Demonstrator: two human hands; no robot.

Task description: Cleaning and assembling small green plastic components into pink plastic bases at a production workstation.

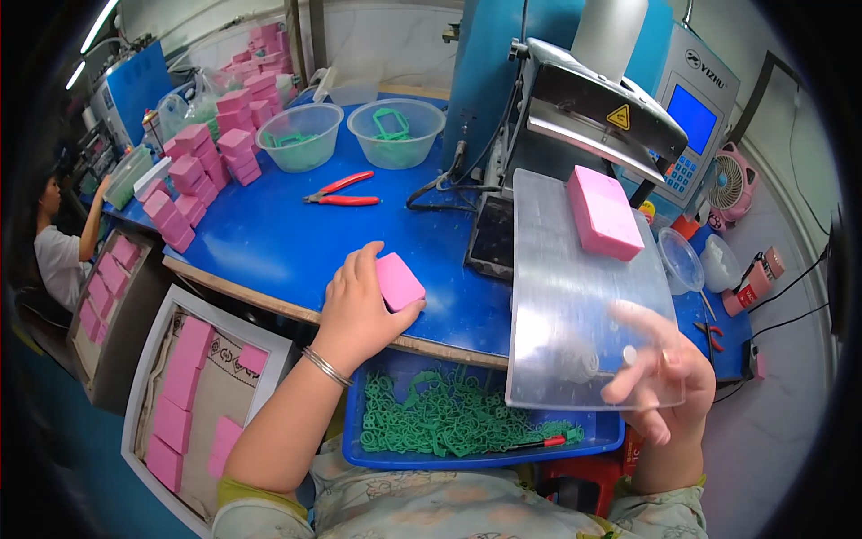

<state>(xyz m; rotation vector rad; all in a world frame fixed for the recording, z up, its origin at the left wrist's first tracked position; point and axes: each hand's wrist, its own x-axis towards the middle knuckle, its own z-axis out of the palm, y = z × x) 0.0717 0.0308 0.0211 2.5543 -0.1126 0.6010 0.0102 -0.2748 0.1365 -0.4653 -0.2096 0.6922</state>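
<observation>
My left hand [353, 305] is closed round a small pink block [399, 282] with rounded corners, which rests at the front of the blue tabletop [260, 229]. The thumb lies along the block's near side. At the right, my right hand [673, 368] is at the near corner of a clear plastic plate [561, 296], its fingers apart and partly blurred. A small white round piece [629, 356] shows among those fingers; whether they touch it I cannot tell. On the plate's far part lies a larger pink block [604, 214], under the head of a press [602, 117].
Red-handled cutters [343, 193] lie mid-table, before two clear tubs [395, 135] with green pieces. Pink blocks stand stacked [190, 175] at the left. A blue tray [485, 463] of green scraps sits below the edge; a white-rimmed box [148, 382] holds pink blocks. Another person [61, 234] sits far left.
</observation>
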